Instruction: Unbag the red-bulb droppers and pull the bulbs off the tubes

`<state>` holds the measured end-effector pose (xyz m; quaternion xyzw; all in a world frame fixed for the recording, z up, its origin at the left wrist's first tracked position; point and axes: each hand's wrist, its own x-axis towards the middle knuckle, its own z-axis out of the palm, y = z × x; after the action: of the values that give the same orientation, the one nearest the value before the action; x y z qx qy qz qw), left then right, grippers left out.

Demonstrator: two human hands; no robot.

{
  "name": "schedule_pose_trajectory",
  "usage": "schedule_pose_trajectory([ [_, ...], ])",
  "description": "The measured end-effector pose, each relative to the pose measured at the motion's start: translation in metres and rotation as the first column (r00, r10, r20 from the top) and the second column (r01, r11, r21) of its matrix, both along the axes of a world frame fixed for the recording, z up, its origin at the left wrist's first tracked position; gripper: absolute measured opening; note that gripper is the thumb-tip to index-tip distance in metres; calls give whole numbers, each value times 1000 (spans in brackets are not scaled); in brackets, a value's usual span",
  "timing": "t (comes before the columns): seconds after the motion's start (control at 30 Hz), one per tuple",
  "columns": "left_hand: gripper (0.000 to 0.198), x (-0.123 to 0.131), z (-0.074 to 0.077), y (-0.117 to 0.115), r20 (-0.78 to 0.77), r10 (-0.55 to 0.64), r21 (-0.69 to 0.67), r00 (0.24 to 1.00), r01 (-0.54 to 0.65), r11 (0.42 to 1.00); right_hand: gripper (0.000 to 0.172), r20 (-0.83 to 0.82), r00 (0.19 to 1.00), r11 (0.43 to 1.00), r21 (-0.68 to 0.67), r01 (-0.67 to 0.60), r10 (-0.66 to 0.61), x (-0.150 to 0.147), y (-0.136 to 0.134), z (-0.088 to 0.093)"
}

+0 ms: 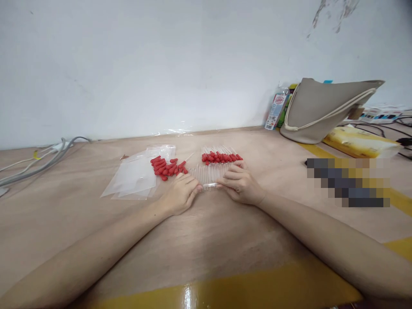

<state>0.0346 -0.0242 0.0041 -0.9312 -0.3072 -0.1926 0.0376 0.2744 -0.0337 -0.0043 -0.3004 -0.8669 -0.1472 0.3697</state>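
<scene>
1. The row of clear tubes (209,172) lies on the table (193,240) between the two hands, its tubes side by side and pointing away from the person
2. The left hand (183,192) is at the left end of the row, back up, fingers curled inward and the thumb side turned to the row; its fingertips pinch one end of a single tube (210,185) lying crosswise at the row's near edge
3. The right hand (240,183) mirrors it at the row's right end, knuckles bent, closed fingertips on the tube's other end, with a forefinger reaching higher along the row's side; exact finger contact is too small to tell
4. Both forearms slant in from the near corners and converge on the row, wrists low, close to the table
5. Just beyond the row lie the droppers (222,158), red ends towards it and pale stems pointing away
6. Left of the row, near the left hand, the red bulbs (161,165) sit in a loose heap, partly over the clear bags (131,176)
7. Well to the right of the row, and farther back, a grey tote (322,103) leans over
</scene>
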Motion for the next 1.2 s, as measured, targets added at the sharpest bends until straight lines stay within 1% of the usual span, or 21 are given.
schedule_pose_trajectory([
  [0.03,33,-3,1,1,38,40,-18,998,-39,999,21,-44,998,999,-13,41,-41,6,4,-1],
  [0.1,33,-9,6,4,151,124,-62,981,-116,991,21,-170,967,981,-88,175,-188,17,13,-4],
  [0.17,32,-12,14,10,256,184,-113,949,-159,981,22,-244,907,932,-211,294,-342,23,21,-6],
  [0.23,32,-16,25,18,309,240,-145,920,-204,968,23,-233,870,884,-296,363,-435,23,23,-8],
  [0.3,33,-20,35,29,299,326,-150,897,-293,944,25,-190,862,858,-326,397,-470,18,21,-7],
  [0.4,32,-31,49,50,231,463,-172,856,-433,885,25,-137,858,838,-336,430,-495,8,15,-5],
  [0.53,31,-45,64,73,190,575,-234,796,-532,814,20,-64,853,829,-284,481,-517,1,13,-4],
  [0.6,26,-48,69,79,148,631,-279,762,-579,766,20,-44,852,832,-250,496,-521,-1,13,-6],
  [0.67,21,-48,73,83,68,678,-327,732,-626,708,20,-40,857,840,-224,494,-515,-1,13,-8],
  [0.73,18,-45,74,84,-8,706,-328,708,-669,667,19,-46,864,849,-220,481,-501,-2,13,-10],
  [0.77,18,-43,73,84,-33,712,-311,702,-684,660,18,-50,868,852,-225,472,-494,-2,13,-11],
  [0.9,17,-36,67,84,-126,704,-251,699,-709,659,20,-36,886,862,-254,439,-462,-3,10,-11],
  [1.03,21,-38,65,85,-242,706,-230,666,-746,625,29,-19,900,874,-250,417,-435,-3,7,-10],
  [1.13,23,-40,68,83,-224,730,-221,645,-763,607,34,-28,901,877,-244,415,-434,-3,7,-10],
  [1.2,25,-38,69,81,-166,734,-213,658,-751,625,33,-42,893,870,-250,425,-448,-3,7,-9],
])
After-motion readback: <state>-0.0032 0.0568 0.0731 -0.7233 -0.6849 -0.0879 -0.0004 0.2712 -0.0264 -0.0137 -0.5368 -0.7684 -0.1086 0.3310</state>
